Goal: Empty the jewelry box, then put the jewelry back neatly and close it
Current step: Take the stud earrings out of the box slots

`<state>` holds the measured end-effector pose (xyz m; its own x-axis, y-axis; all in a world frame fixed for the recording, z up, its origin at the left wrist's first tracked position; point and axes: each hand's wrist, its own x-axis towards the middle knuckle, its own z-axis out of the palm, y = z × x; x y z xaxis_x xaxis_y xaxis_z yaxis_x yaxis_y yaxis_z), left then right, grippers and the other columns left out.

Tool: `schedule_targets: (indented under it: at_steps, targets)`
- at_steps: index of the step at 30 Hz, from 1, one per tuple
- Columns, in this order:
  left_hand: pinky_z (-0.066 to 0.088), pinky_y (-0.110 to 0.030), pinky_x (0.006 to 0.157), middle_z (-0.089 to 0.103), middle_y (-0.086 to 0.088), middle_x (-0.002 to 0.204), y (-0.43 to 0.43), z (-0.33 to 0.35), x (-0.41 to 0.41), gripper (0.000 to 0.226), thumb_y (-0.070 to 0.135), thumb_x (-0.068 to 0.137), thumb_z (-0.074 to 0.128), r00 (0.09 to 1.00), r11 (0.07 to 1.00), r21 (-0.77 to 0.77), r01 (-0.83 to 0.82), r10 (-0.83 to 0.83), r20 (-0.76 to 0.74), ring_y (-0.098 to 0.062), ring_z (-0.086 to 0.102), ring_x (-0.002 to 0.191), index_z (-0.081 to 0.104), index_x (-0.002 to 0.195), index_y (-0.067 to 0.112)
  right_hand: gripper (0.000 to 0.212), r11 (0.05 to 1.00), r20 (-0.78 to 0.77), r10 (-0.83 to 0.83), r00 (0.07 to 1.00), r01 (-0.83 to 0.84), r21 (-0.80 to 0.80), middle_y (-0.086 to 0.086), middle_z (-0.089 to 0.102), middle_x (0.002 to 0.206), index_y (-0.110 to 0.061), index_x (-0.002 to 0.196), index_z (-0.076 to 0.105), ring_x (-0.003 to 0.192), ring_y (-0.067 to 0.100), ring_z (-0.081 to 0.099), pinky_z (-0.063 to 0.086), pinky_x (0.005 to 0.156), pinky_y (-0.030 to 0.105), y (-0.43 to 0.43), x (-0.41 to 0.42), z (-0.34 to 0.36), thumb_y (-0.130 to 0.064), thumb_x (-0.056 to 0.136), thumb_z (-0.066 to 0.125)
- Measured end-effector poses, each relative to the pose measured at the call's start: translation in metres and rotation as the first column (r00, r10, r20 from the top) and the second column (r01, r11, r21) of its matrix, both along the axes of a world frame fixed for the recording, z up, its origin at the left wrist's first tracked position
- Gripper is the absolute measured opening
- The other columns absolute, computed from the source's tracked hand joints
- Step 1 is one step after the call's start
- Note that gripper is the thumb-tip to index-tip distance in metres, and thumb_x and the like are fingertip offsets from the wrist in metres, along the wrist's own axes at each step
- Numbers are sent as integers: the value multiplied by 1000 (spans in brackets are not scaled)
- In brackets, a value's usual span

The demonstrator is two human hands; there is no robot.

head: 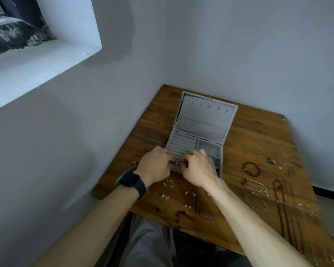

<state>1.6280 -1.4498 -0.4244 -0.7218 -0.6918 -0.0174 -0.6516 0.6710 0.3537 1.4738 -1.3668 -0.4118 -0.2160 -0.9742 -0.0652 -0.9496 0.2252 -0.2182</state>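
Half the task looks done to us, the emptying, with the neat refilling and the closing left: between two grey walls (239,45) the wooden table (258,135) carries the jewelry box (202,120) toward its left side, lid leaned back, the compartments we can see bare. Our left hand (154,164) and right hand (199,168) sit curled at the box's near edge, while necklaces (281,209) and bracelets (252,169) lie to its right and earrings (169,183) just in front, none yet returned — and our fingertips meet in a pinch on a small silvery piece (176,163) that we cannot identify.
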Motion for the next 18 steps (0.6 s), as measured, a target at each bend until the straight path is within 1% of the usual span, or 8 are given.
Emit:
schedule_targets:
  at_steps: [3,5,7,9,12,15,16,18]
  targets:
    - [52,-38,95,62,-2,127,2,2,-4,37,19,99,49,1000,1000,7,6,-6,8,-18,46,124,65,130,27,27,997,78,-47,996,42,59,1,62,119,-27,118,69,117,23,46,48,95,42,-7,-6,-1,-38,98,55]
    - [51,-37,94,62,-1,126,3,3,-6,36,20,98,50,1000,1000,12,2,-2,18,-17,47,122,66,130,28,22,990,135,-73,988,55,132,-2,64,113,-29,113,70,116,23,45,48,92,41,-12,-13,-1,-39,97,59]
    - [51,-38,95,62,-1,124,3,3,-8,37,20,98,50,999,1000,13,10,-10,33,-18,47,122,65,130,29,18,978,132,-69,989,41,203,-3,66,105,-30,106,72,113,23,45,48,91,41,-19,-18,0,-40,95,61]
    - [51,-40,94,63,-1,121,2,4,-10,36,17,99,50,999,1000,23,9,-10,44,-19,46,121,66,130,27,17,967,84,-26,996,3,256,0,65,103,-28,105,73,112,23,44,48,90,41,-26,-18,0,-37,96,62]
    - [53,-40,91,62,-3,117,2,17,-11,33,18,98,51,999,1000,-1,11,-11,44,-19,49,118,67,127,24,13,962,28,25,999,-31,271,3,58,107,-23,101,70,115,26,42,47,92,43,-27,-16,6,-29,97,59]
    - [54,-41,89,62,-4,117,1,18,-15,27,21,98,52,998,999,-12,-36,37,41,-21,51,116,69,119,19,17,958,65,44,997,-61,282,4,54,110,-23,98,67,115,27,42,44,93,44,-23,-18,9,-31,100,52]
    - [54,-41,89,61,-4,117,1,18,-16,25,23,98,53,997,998,-21,-58,59,46,-21,51,116,70,115,18,17,964,96,43,994,-66,259,4,54,113,-24,101,66,115,27,42,43,94,43,-19,-18,11,-30,100,51]
    - [52,-42,90,60,-4,116,0,18,-18,24,29,98,54,992,993,-39,-108,110,67,-22,50,116,72,107,16,20,985,205,15,979,-50,166,2,52,121,-24,115,64,120,22,40,41,101,43,-8,-19,17,-28,103,49]
